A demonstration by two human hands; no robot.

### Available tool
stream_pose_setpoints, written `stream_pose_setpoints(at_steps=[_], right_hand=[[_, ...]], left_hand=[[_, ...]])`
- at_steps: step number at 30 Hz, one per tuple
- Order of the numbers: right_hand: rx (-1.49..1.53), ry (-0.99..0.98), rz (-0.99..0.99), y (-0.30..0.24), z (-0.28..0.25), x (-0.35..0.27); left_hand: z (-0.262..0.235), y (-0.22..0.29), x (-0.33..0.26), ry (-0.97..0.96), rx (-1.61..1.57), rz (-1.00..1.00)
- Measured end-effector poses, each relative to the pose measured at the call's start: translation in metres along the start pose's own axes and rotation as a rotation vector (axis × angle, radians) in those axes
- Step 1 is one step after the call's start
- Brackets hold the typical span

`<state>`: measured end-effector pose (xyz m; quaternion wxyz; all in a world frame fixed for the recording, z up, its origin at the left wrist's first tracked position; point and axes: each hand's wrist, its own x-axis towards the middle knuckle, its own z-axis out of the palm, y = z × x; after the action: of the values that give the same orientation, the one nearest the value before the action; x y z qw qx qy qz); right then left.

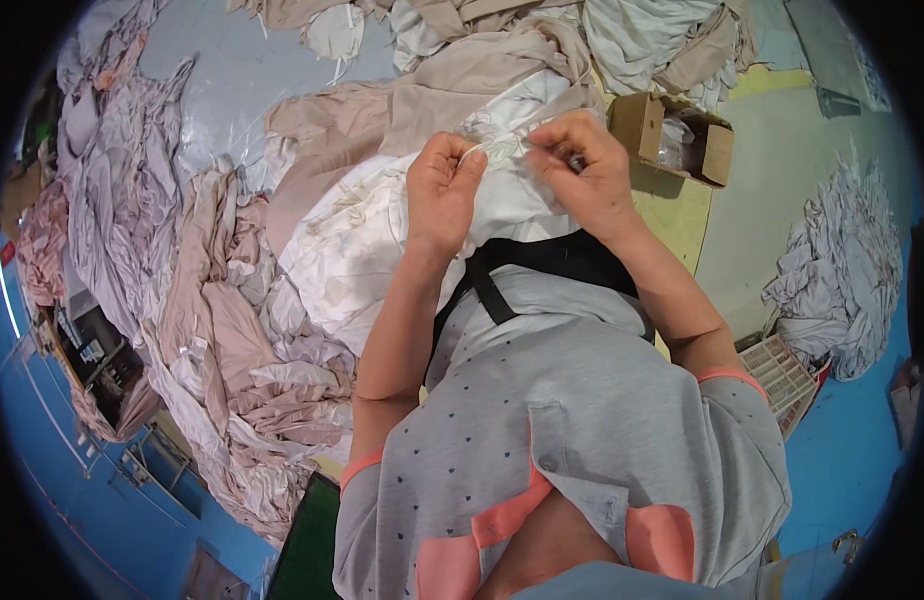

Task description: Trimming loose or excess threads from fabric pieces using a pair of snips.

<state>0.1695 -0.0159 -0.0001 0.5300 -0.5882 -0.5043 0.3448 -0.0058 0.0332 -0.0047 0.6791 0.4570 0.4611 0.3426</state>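
Between my hands a thin white cord (pixel 501 146) runs over the white fabric. My left hand (pixel 444 192) is closed, with thumb and forefinger pinching one end of the cord. On the other side, my right hand (pixel 585 172) is bent inward, its fingertips closed at the cord's other end, where the grip is partly hidden. Under both hands lies a gathered white garment (pixel 357 240), heaped close to my body. Beige fabric (pixel 377 115) is bunched just beyond it.
An open cardboard box (pixel 636 125) with clear plastic inside stands right of my right hand. Piles of beige and white cloth (pixel 252 340) cover the left side. Greyish cloth (pixel 842 270) is heaped over a plastic crate (pixel 779 375) at far right. More garments (pixel 672 45) lie at the back.
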Motion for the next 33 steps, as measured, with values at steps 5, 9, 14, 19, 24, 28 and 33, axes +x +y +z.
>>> stream_pose_setpoints(at_steps=[5,9,14,19,24,28,33], right_hand=[[-0.212,-0.045,-0.058,-0.002,0.016,-0.003],[-0.33,-0.048,-0.173,0.004,0.023,-0.004],[-0.372,-0.049,-0.206,0.002,0.024,0.0],[-0.128,-0.006,0.085,0.014,0.009,-0.016],[0.094,0.146,0.274,0.01,-0.012,-0.023],[0.135,0.284,0.313,0.004,-0.023,-0.016],[-0.203,-0.125,0.021,-0.02,-0.002,-0.011]], left_hand=[[-0.005,-0.014,-0.003,0.041,-0.068,-0.043],[-0.004,-0.015,-0.003,0.058,-0.2,-0.024],[-0.006,-0.015,-0.005,0.05,-0.175,0.011],[-0.007,-0.02,-0.004,0.069,-0.295,-0.075],[-0.007,-0.016,-0.005,0.071,-0.34,-0.095],[-0.009,-0.017,-0.004,0.041,-0.375,-0.098],[-0.005,-0.009,-0.006,0.044,-0.389,-0.081]])
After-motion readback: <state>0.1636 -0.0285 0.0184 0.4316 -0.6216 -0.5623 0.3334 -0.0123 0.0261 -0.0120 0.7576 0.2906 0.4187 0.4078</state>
